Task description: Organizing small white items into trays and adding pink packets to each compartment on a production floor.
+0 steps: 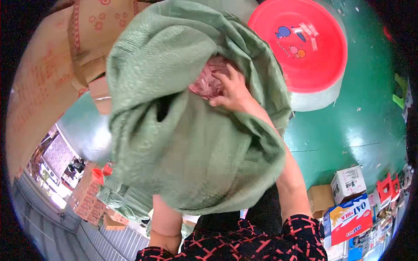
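A large green woven sack [209,161] fills the middle of the view, its mouth folded back in thick creases. Inside the opening lies a mass of pink, shiny, crinkled pieces [210,80], whose kind I cannot make out. My right hand [235,91] reaches over the sack's near fold into the opening. Its fingers are apart and curved at the edge of the pink pieces, with nothing visibly gripped. My left forearm [166,222] passes under the near side of the sack, which hides my left hand.
A round red plastic basin [309,65] with cartoon prints rests at the upper right on something whitish. Large brown cartons [43,82] stand on the left. A red-and-blue carton [349,219], a small open brown box [321,199] and red plastic items [387,187] are at the lower right.
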The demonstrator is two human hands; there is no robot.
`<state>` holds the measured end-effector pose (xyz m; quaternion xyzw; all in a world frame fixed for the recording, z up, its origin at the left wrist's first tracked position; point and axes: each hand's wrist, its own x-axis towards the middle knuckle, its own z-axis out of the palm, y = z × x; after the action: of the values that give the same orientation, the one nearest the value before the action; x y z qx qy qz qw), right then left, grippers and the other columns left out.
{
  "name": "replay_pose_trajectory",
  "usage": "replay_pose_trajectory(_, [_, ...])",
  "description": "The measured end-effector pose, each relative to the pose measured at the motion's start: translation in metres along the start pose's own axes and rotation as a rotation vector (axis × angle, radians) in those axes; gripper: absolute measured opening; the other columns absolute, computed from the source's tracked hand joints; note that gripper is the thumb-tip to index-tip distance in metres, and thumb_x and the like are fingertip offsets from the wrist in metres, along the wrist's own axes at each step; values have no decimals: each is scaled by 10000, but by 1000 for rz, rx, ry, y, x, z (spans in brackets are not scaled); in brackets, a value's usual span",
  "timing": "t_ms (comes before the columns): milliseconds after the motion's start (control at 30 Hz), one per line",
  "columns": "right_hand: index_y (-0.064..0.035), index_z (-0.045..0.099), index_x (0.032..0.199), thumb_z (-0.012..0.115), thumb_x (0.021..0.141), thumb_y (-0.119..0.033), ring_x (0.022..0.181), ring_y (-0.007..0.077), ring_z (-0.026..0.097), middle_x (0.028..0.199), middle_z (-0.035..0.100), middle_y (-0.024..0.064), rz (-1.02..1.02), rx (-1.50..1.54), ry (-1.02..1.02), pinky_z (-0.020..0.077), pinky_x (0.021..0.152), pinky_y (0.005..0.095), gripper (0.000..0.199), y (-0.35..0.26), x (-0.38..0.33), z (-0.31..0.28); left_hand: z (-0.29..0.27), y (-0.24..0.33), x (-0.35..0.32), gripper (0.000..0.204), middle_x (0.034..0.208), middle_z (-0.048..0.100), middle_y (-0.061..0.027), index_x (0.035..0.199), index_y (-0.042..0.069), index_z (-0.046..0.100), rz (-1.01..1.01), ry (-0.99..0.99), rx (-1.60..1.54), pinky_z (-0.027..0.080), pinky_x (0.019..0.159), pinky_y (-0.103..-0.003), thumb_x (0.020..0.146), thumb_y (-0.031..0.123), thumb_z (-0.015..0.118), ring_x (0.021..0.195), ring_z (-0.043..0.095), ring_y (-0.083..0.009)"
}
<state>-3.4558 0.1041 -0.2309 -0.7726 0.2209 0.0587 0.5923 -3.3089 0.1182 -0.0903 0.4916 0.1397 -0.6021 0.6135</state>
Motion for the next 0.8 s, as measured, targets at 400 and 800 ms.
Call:
replay_pose_trajectory(400, [21, 292, 1248, 577, 605, -114, 1133, 223, 355, 1204, 414, 120, 554, 1375, -678, 268, 956, 295, 715, -139, -80, -82, -49, -231, -140, 380, 1221, 395, -91, 1216, 76, 367, 56, -58, -458, 330, 939, -341, 894, 277, 342, 1127, 371, -182])
replay_pose_trajectory(800, [19, 524, 1036, 601, 623, -118, 890, 212, 551, 938, 594, 99, 288, 743, -173, 416, 813, 294, 442, -119, -105, 14, 112, -9, -156, 165, 701, 573, -140, 838, -51, 563, 301, -75, 1378, 439, 567, -324, 748, 77, 509, 604, 555, -235])
